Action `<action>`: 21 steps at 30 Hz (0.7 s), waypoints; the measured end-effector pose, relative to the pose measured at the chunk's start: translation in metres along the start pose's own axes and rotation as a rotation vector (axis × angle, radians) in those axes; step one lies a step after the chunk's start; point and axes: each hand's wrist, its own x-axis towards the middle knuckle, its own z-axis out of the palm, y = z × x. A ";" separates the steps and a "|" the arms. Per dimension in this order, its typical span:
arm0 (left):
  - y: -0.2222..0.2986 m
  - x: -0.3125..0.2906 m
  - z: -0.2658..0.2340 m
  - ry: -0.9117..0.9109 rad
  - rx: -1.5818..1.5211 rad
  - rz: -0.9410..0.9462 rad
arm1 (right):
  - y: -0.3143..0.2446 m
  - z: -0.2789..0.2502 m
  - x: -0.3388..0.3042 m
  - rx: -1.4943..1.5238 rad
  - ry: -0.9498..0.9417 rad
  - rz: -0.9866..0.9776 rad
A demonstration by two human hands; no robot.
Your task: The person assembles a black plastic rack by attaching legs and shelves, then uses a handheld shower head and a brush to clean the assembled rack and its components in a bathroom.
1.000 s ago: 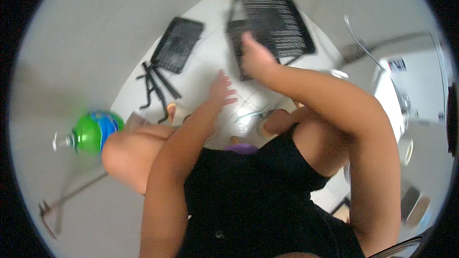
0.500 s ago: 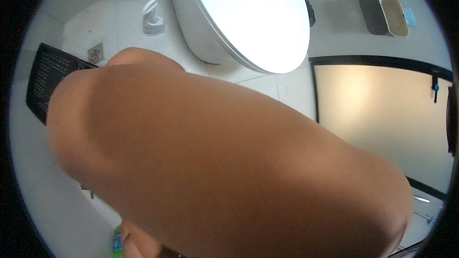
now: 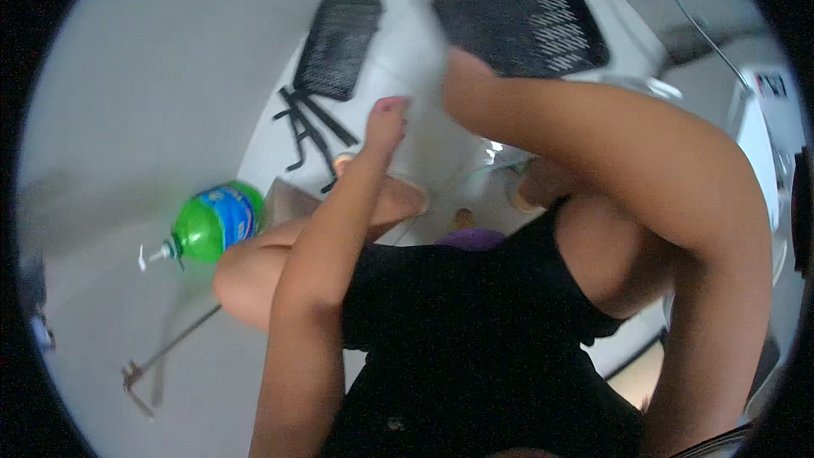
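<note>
1. A large, broad black plastic panel with rows of slots [image 3: 517, 13] is at the top of the view, over a pale tiled floor [image 3: 403, 59].
2. The right hand [image 3: 469, 76] is at the panel's lower left edge; blur hides its fingers, so I cannot tell whether it grasps or merely touches it.
3. The left hand [image 3: 387, 125] is apart from the panel, its fingers seemingly curled; whether anything is inside, I cannot tell.
4. Beyond the left hand, a smaller black rectangular slotted panel [image 3: 339, 49] lies on the floor.
5. Just below that, slim black bars [image 3: 318, 131] lie together.
6. Farther left is a rounded green bottle with a blue label and white pump [image 3: 203, 227].
7. A purple object [image 3: 473, 240] shows between the person's legs.
</note>
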 end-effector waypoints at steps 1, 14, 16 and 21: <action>-0.021 0.018 -0.020 0.017 0.144 0.024 | -0.004 -0.006 0.000 -0.010 0.007 -0.028; -0.098 0.068 -0.086 0.593 0.658 -0.479 | 0.023 0.012 -0.005 0.535 0.495 -0.085; -0.086 0.069 -0.077 0.432 0.566 -0.481 | 0.033 0.009 -0.012 0.508 0.529 0.064; -0.142 0.112 -0.109 -0.130 1.538 0.038 | 0.057 0.013 0.002 0.085 0.879 0.726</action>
